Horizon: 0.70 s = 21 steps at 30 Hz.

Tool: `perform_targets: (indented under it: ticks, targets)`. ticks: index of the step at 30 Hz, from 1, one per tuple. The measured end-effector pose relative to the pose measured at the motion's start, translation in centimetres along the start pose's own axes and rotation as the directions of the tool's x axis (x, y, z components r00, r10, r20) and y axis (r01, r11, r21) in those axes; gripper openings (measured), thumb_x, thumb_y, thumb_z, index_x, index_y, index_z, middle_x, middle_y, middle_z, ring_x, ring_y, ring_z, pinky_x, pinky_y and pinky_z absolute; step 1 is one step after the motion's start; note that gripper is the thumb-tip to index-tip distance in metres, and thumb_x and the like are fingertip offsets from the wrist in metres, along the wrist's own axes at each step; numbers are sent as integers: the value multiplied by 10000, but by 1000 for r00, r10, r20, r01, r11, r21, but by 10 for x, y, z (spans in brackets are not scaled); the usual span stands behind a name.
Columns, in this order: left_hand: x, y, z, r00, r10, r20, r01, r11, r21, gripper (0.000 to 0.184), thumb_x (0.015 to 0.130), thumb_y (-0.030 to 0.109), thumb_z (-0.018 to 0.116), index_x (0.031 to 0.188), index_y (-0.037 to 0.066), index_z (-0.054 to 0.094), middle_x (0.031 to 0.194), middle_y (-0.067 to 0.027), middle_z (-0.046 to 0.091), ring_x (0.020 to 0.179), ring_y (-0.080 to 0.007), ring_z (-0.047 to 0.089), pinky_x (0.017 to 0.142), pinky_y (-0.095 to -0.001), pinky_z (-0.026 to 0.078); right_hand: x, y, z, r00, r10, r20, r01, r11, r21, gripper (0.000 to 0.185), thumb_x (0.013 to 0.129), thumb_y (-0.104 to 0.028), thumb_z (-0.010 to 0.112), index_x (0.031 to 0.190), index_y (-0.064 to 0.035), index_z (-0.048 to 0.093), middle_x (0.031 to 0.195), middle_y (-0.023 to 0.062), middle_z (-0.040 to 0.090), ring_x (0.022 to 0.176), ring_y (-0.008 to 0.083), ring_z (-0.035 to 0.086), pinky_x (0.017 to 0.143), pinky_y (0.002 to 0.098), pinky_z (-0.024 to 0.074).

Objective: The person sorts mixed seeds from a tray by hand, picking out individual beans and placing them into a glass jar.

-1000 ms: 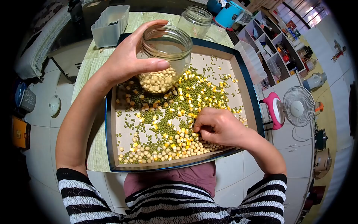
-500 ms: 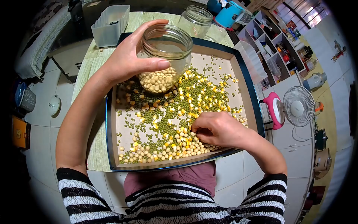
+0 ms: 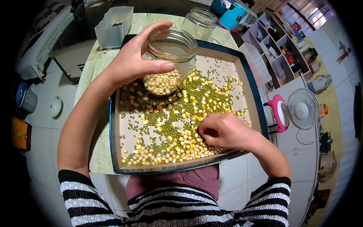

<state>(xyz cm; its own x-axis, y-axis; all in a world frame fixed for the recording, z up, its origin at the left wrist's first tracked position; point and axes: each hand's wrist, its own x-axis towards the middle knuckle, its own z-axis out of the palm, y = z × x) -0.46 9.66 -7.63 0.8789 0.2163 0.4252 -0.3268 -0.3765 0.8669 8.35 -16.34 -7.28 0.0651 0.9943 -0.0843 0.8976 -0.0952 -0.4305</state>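
My left hand (image 3: 138,56) is wrapped round a glass jar (image 3: 177,47), holding it over the far left part of a shallow box lid (image 3: 128,132). Soybeans (image 3: 162,83) fill the lower part of the jar. Spread in the lid are green mung beans (image 3: 170,121), yellow corn kernels (image 3: 188,77) and loose soybeans (image 3: 196,152), the soybeans thickest along the near side. My right hand (image 3: 224,129) is down among them right of centre, its fingers curled and pinched together. What its fingertips hold is hidden.
A second glass jar (image 3: 200,22) stands behind the lid. At the back left is a translucent plastic container (image 3: 111,32) with some dark beans. Another translucent container (image 3: 255,62) sits at the lid's right side. Farther right are a fan (image 3: 302,109) and a pink-edged stool (image 3: 279,112).
The whole view has shifted slightly. My right hand keeps its pinch at almost the same spot among the beans, and my left hand still holds the jar.
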Motion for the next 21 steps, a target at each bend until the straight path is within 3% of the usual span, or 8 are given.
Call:
perform_targets:
  ticks: [2, 5, 8, 11, 15, 17, 21]
  targets:
    - [0, 0, 0, 1000, 4, 3, -4, 1000, -10, 932, 572, 450, 714, 1334, 76, 328, 1265, -104, 433, 1206, -221, 395, 1023, -399, 272, 0, -4, -10, 995, 84, -54, -77, 989, 124, 121, 682, -95, 599, 787, -37, 595, 742, 115, 594, 691, 277, 593, 644, 348, 492]
    - [0, 0, 0, 1000, 0, 5, 0, 1000, 1, 922, 579, 437, 712, 1335, 77, 326, 1265, -105, 433, 1206, -221, 394, 1024, -400, 270, 5, -10, -33, 971, 137, -198, -95, 973, 208, 82, 691, -49, 613, 764, -18, 593, 673, 68, 590, 594, 146, 592, 552, 263, 490]
    - [-1, 1, 0, 1000, -8, 13, 8, 1000, -19, 933, 573, 424, 719, 1336, 67, 317, 1267, -108, 430, 1205, -221, 394, 1025, -398, 269, 20, -17, -58, 921, 105, -374, 3, 961, 276, 69, 713, -31, 619, 771, 0, 599, 657, 18, 590, 594, 51, 564, 547, 192, 472]
    - [0, 1, 1, 1000, -2, 7, 2, 1000, -32, 933, 572, 406, 726, 1333, 56, 315, 1260, -110, 433, 1195, -220, 402, 1022, -384, 279, 44, -23, -77, 853, 78, -517, 152, 909, 387, 81, 727, -46, 620, 768, 21, 601, 679, 16, 609, 610, 34, 555, 555, 182, 465]
    - [-1, 2, 0, 1000, 2, 28, -1, 999, -32, 932, 573, 384, 727, 1329, 39, 305, 1248, -121, 435, 1178, -214, 418, 1007, -361, 313, 87, -27, -88, 769, -99, -631, 274, 944, 186, 140, 706, -76, 610, 798, 30, 622, 660, 65, 629, 611, 89, 598, 571, 225, 485]
    - [-1, -2, -2, 1000, 22, -16, -22, 999, -26, 871, 594, 362, 775, 1293, 52, 358, 1199, -136, 487, 1111, -221, 483, 971, -337, 353, 106, -25, -86, 766, -181, -617, 295, 952, 88, 150, 687, -82, 606, 795, 16, 639, 683, 114, 642, 621, 157, 631, 598, 268, 503]
    - [-1, -6, -1, 999, 22, -41, -22, 1000, -7, 869, 592, 366, 763, 1294, 53, 357, 1209, -133, 480, 1115, -220, 479, 970, -339, 351, 121, -22, -78, 786, -236, -571, 275, 961, -19, 152, 674, -88, 628, 792, 4, 651, 737, 164, 640, 673, 263, 640, 637, 323, 504]
